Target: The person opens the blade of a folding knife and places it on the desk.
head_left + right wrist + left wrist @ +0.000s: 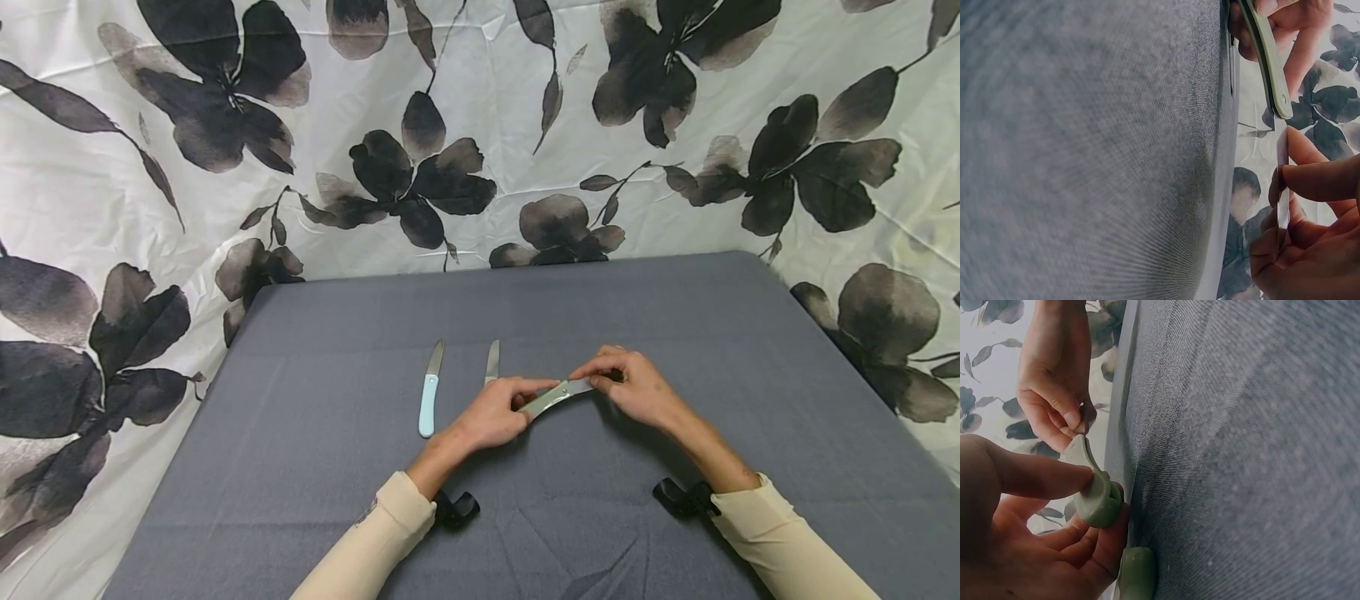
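Note:
Above the grey cloth, both hands hold a folding knife [547,401] with a pale green handle, its blade swung out. My left hand [491,414] grips the handle, thumb on one side and fingers on the other. The bare blade [1283,147] is pinched between the thumb and fingers of my right hand [636,385]. Just beyond the left hand lies a second knife [492,360], blade pointing away and handle hidden by that hand. A green handle end [1138,575] rests on the cloth in the left wrist view.
Left of the hands, an unfolded knife with a light blue handle [427,406] lies on the grey cloth-covered table [300,483]. White fabric with dark flowers [525,100] hangs behind the far edge. Black wrist mounts [457,510] sit under both forearms.

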